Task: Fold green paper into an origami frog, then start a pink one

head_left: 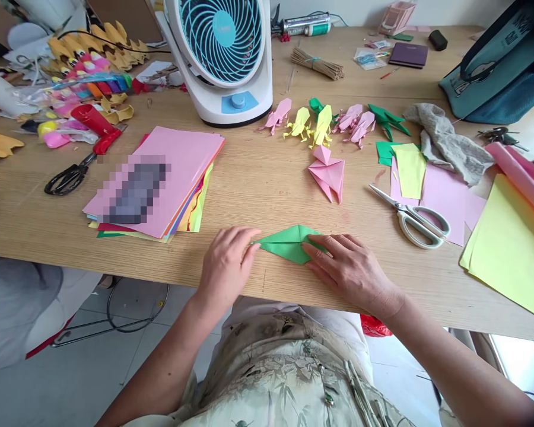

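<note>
A green folded paper, long and diamond-shaped with a crease along its middle, lies flat near the table's front edge. At its left tip, my left hand pinches the point between thumb and fingers. My right hand covers the right end, its fingers closed over the paper and hiding that tip. Beyond it sits a pink folded paper figure. Farther back is a row of finished-looking origami figures: pink, yellow and a green one.
Scissors lie right of my hands, beside paper pieces and yellow sheets. To the left are a stack of coloured paper and black-handled scissors. A white fan stands behind; a grey cloth and teal bag are back right.
</note>
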`<action>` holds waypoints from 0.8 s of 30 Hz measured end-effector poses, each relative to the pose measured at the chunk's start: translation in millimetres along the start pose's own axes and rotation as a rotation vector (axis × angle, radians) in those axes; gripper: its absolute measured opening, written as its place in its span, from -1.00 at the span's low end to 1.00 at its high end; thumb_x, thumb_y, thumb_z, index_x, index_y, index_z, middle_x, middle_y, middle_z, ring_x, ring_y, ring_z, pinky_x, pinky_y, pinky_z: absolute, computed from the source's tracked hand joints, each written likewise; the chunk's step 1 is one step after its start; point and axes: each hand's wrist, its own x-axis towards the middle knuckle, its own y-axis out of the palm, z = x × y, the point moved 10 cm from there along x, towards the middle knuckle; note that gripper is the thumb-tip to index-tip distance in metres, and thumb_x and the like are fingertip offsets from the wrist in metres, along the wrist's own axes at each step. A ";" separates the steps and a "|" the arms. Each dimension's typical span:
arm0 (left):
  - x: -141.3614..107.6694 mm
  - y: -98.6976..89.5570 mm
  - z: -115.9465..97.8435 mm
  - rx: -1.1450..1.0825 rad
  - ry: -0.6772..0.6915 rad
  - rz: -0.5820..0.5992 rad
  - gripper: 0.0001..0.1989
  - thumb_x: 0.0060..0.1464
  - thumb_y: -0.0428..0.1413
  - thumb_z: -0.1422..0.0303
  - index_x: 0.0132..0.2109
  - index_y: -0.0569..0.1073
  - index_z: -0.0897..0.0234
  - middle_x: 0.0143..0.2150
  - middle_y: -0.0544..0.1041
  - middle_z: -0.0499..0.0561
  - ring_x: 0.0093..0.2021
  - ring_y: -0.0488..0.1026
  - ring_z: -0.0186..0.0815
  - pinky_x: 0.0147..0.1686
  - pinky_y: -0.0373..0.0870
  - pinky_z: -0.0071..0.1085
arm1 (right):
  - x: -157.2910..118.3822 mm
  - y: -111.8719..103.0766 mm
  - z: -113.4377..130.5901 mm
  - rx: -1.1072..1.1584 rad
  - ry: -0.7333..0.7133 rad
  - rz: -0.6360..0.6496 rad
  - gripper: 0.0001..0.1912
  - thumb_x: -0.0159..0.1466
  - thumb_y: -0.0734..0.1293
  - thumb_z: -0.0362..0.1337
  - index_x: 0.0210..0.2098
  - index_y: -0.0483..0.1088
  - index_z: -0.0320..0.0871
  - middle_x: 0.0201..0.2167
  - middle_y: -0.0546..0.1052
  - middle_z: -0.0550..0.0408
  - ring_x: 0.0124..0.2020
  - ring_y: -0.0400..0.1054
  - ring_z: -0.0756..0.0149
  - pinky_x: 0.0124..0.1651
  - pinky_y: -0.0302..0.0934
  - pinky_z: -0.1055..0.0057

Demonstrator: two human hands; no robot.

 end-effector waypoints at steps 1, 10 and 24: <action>1.2 -0.6 10.4 0.015 -0.033 0.031 -0.82 0.24 0.09 0.48 -0.03 0.46 0.26 -0.09 0.54 0.07 -0.03 0.47 -0.15 -0.04 0.41 -0.21 | -0.2 -0.5 0.1 0.003 0.001 -0.006 -0.71 0.40 0.27 -0.25 0.06 0.43 -0.21 0.00 0.55 -0.09 -0.17 0.41 0.19 -0.11 0.24 0.25; 12.4 15.9 31.4 -0.023 -0.085 0.194 -0.88 0.23 0.04 0.53 -0.29 0.39 0.26 -0.27 0.44 -0.02 -0.27 0.42 -0.29 -0.28 0.29 -0.36 | -2.4 -2.5 1.3 -0.004 -0.005 -0.031 -0.70 0.39 0.29 -0.27 0.08 0.43 -0.23 0.03 0.55 -0.12 -0.14 0.43 0.17 -0.09 0.26 0.25; 13.5 12.0 30.9 -0.266 -0.194 0.228 -0.91 0.23 0.01 0.44 -0.27 0.35 0.22 -0.36 0.48 -0.09 -0.34 0.45 -0.35 -0.31 0.32 -0.42 | -4.9 -2.5 2.4 -0.044 0.007 -0.075 -0.70 0.36 0.32 -0.29 0.07 0.43 -0.22 -0.01 0.58 -0.08 -0.15 0.45 0.19 -0.07 0.26 0.25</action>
